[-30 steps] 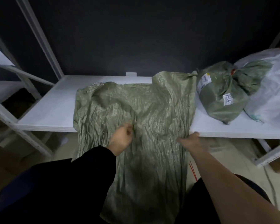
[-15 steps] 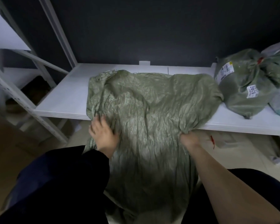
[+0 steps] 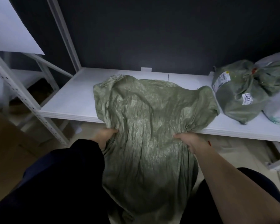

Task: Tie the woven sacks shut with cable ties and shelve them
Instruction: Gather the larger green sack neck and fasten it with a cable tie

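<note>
While the green woven sack (image 3: 145, 126) lies half draped over the white shelf (image 3: 68, 97), its lower part hanging off the front edge, the left hand (image 3: 103, 136) and right hand (image 3: 188, 140) each clutch a bunched fold; a tied, labelled sack (image 3: 236, 97) sits right

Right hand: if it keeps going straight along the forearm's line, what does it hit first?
The right hand points up-left, gripping the green sack. Straight on, it probably meets more bunched sack first, then the white shelf edge underneath; depth is unclear.
</note>
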